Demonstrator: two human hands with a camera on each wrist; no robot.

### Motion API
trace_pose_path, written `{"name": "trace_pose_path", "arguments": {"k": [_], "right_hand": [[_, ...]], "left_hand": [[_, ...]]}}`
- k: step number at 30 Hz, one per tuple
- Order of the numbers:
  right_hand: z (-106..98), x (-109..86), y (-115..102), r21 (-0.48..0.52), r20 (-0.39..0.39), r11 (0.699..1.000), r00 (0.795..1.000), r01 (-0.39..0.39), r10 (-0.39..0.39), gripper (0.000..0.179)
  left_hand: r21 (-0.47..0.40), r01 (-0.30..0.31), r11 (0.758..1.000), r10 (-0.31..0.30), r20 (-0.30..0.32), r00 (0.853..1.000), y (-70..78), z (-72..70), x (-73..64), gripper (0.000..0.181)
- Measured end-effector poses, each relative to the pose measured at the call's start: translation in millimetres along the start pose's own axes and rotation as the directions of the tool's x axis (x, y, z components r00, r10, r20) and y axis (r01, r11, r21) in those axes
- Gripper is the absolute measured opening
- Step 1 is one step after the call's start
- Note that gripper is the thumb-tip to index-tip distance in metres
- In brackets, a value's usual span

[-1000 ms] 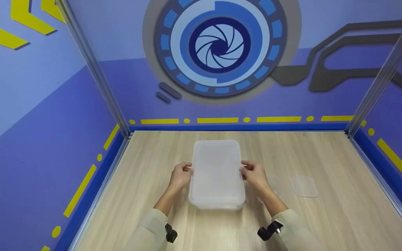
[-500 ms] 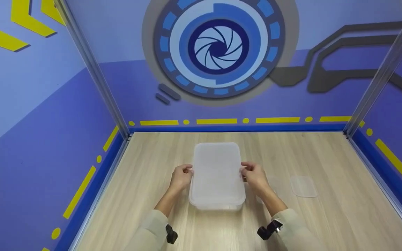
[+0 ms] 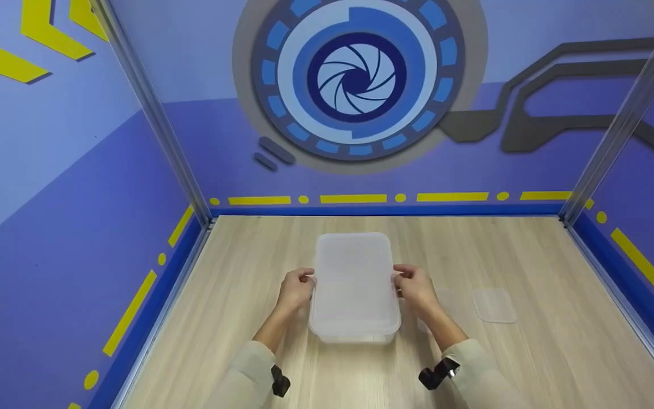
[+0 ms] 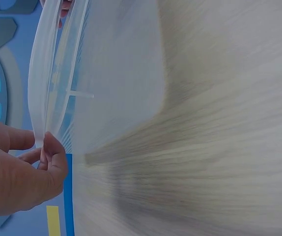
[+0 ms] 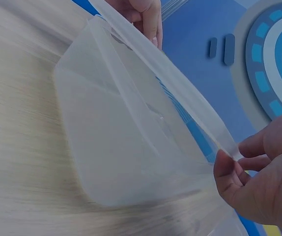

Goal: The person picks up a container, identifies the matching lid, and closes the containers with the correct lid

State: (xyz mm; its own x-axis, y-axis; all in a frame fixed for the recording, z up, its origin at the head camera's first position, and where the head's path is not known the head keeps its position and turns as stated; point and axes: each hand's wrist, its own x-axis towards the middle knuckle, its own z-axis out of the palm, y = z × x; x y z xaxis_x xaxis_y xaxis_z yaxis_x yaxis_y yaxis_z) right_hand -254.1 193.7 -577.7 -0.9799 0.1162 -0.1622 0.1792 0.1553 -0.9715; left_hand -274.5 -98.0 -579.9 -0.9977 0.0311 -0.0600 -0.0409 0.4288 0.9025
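A translucent white rectangular plastic lid (image 3: 355, 284) lies over a clear plastic food container (image 3: 355, 339) on the table. In the head view my left hand (image 3: 295, 289) pinches the lid's left edge between thumb and fingers. Opposite it, my right hand (image 3: 415, 287) pinches the right edge. Both wrist views show a gap between the lid (image 4: 40, 73) and the rim of the container (image 5: 106, 137), so the lid is raised at this side. The container's walls are see-through, and the head view hides most of them beneath the lid.
To the right lies a small clear square lid (image 3: 495, 305) flat on the wooden table (image 3: 560, 352). Another clear plastic piece (image 3: 443, 296) is partly hidden behind my right forearm. Blue printed walls (image 3: 281, 182) border the table at the back and both sides.
The lid's far edge has come very slightly nearer and lower in the head view. Both hands keep their pinch on its edges, almost still.
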Motion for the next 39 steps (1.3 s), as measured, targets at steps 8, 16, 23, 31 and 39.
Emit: {"name": "trace_pose_path", "arguments": {"k": [8, 16, 23, 31, 39], "right_hand": [[0.5, 0.9, 2.1, -0.016, -0.03, 1.0, 0.999, 0.019, -0.02, 0.037], [1.9, 2.0, 5.9, -0.036, -0.054, 0.999, 0.998, 0.032, -0.034, 0.035], [1.3, 2.2, 6.9, -0.053, -0.055, 0.998, 0.998, 0.035, -0.038, 0.034], [2.1, 3.1, 8.2, -0.079, -0.062, 0.996, 0.997, 0.037, -0.042, 0.035], [3.6, 2.4, 9.7, -0.121, -0.07, 0.991, 0.996, 0.052, -0.06, 0.034]], "left_hand": [[0.013, -0.013, 1.0, 0.013, -0.026, 1.0, 0.0, 4.9, 2.2, 0.035], [0.044, -0.032, 0.999, 0.034, -0.042, 0.999, -0.2, 6.8, 4.0, 0.034], [0.053, -0.031, 0.998, 0.034, -0.044, 0.998, 0.3, 7.5, 7.2, 0.034], [0.064, -0.003, 0.998, 0.006, -0.042, 0.999, -0.2, 7.5, 8.2, 0.034], [0.081, -0.005, 0.997, 0.009, -0.041, 0.999, 0.9, 4.9, 8.5, 0.034]]}}
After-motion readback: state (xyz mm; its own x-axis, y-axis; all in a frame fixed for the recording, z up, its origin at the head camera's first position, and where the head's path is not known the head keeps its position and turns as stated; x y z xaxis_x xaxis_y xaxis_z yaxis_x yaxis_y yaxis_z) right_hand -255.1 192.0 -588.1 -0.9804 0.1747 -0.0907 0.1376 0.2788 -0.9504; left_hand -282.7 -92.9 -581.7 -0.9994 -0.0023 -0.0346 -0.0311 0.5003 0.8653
